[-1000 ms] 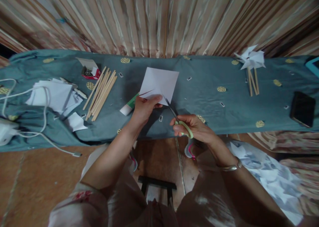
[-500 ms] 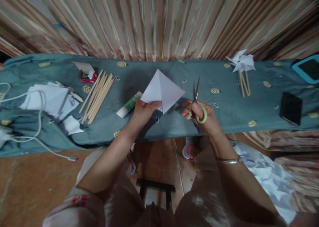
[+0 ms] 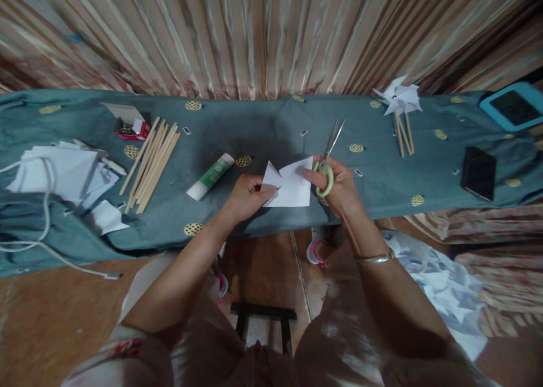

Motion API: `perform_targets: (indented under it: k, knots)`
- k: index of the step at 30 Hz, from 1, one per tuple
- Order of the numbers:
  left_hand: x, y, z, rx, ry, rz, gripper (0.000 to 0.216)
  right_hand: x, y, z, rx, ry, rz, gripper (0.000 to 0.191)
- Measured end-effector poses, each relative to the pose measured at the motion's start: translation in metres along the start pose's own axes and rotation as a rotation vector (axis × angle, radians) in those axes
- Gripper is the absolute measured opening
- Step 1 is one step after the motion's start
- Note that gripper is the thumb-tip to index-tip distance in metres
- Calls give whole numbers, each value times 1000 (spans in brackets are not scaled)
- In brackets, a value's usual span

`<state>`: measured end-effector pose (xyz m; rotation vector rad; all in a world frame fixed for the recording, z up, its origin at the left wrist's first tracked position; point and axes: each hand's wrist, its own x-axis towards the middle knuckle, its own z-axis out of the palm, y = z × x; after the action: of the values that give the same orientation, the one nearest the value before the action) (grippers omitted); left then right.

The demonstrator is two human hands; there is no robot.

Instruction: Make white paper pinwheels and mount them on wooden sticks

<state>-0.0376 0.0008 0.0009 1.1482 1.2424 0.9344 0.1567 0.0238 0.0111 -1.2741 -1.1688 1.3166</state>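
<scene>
Between my hands is a white square of paper (image 3: 296, 188), with a slit running in from its top left part. My left hand (image 3: 250, 196) pinches its left edge, thumb on top. My right hand (image 3: 335, 184) has the green-handled scissors (image 3: 326, 169) hooked on its fingers, blades pointing up and away and slightly apart. The thumb of that hand rests on the paper's right edge. Left of the paper, a green and white glue stick (image 3: 211, 176) lies on the cloth-covered table (image 3: 271, 124).
Several wooden sticks (image 3: 153, 166), a red box of pins (image 3: 129, 125) and a paper stack (image 3: 59, 169) with a white cable (image 3: 46, 200) lie left. Paper pinwheels (image 3: 401, 97), a black phone (image 3: 478, 172) and a blue-framed tablet (image 3: 513, 107) are right. A bag of paper pieces (image 3: 445, 291) stands below.
The paper has turned from point-up to edge-up and sits lower, with its slit showing. My right hand has come in to touch it, still carrying the scissors. The view has shifted slightly.
</scene>
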Motion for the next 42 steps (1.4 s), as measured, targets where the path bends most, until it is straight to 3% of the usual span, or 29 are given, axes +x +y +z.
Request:
perform_targets:
  k: [8,14,23,32,34,38,42]
  knots:
    - [-1,-2,3,-103,-9,-30,21,0,2,7,20,70,28,33]
    - [0,-1,5,-61,26,-20,14,-1,0,10,23,152,24,35]
    - [-2,8,-2,84,26,50,25,6,7,-5,55,199,-36,33]
    - [-1,10,-4,-115,117,25,16,17,9,-19,114,269,-45,33]
    - [-1,7,-1,-190,114,13,22,20,10,-20,120,273,-41,33]
    - [-2,-2,16,-261,-7,-8,35,18,12,-9,200,276,-26,30]
    - [-2,-8,34,-419,65,-41,38,11,11,10,319,248,-12,31]
